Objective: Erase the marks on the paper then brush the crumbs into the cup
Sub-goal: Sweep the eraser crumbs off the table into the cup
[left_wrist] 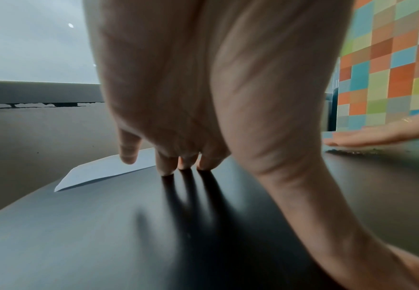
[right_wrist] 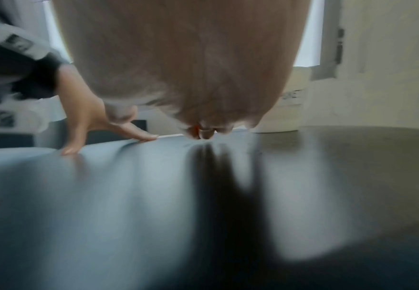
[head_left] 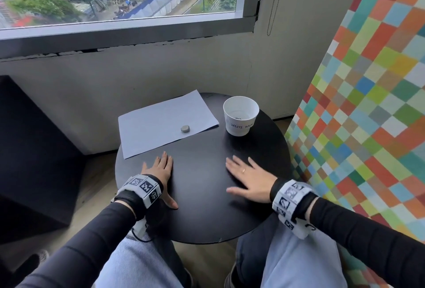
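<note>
Two hands lie flat on the round black table [head_left: 202, 218], and I hold nothing in either. My left hand [head_left: 161, 172] rests palm down near the table's left edge, fingers straight, fingertips just short of the near edge of the pale rectangular sheet of paper [head_left: 161, 119]. My right hand [head_left: 249, 179] rests palm down toward the right edge, fingers spread and straight, with a thin ring [head_left: 243, 170] on one finger.

The paper covers the far-left part of the table, and its left corners hang past the rim. I can make out no marks on it from the head view. A small grey rounded eraser [head_left: 185, 128] sits on the sheet near its right-hand near edge. The white paper cup [head_left: 240, 115] stands upright at the far-right side, apart from the paper; its handwritten label reads "WASTE BASK", the rest curving out of sight. Dark specks lie at its bottom, too small to identify.

In the left wrist view the palm hides most of the paper, leaving one corner visible. The right wrist view is blurred; the cup shows only partly behind the palm.
</note>
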`<state>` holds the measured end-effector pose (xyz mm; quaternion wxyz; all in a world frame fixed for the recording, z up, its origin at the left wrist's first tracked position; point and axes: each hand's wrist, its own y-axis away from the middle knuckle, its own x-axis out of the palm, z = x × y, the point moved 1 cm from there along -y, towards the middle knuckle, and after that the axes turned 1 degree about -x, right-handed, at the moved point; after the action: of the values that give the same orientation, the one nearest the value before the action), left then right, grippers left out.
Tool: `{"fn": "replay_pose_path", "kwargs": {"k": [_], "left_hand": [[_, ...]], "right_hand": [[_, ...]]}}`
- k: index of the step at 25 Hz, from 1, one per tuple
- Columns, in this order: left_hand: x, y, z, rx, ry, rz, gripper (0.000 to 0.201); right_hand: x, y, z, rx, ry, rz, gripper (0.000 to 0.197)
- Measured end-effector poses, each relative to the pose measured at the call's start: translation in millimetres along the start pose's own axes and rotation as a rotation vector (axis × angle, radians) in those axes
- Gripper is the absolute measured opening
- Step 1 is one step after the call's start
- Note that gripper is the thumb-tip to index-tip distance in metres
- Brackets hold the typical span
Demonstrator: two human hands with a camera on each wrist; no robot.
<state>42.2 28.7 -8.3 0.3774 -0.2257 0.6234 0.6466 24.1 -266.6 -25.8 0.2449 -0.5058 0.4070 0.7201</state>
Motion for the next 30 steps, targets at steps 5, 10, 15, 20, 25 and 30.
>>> {"fn": "replay_pose_path", "kwargs": {"k": [5,10,15,20,25,30], "left_hand": [[-0.2,0.3,-2.5,-0.003,0.015,-0.011,0.155],[-0.8,1.6,-2.3,0.004,0.036,-0.018,0.155],[-1.4,3.1,-1.4,0.011,0.056,-0.018,0.154],[-1.1,-0.6,-3.1,0.002,0.064,-0.012,0.156],[0.1,0.5,-0.5,0.015,0.079,-0.025,0.155],[0.1,2.0,-1.6,0.017,0.095,-0.025,0.155]], "right_hand": [[-22.6,-24.2,-59.0,0.355,-0.068,-0.01,0.083],[-1.4,-4.9,7.4,-0.082,0.005,0.073,0.093],[-31.3,-32.3,-38.4,0.335,-0.17,0.003,0.082],[-12.5,-38.1,-6.6,0.112,-0.097,0.071,0.09],[-22.1,-40.0,-1.6,0.049,-0.191,0.045,0.08],[-42.7,-57.1,-32.7,0.145,-0.229,-0.013,0.079]]}}
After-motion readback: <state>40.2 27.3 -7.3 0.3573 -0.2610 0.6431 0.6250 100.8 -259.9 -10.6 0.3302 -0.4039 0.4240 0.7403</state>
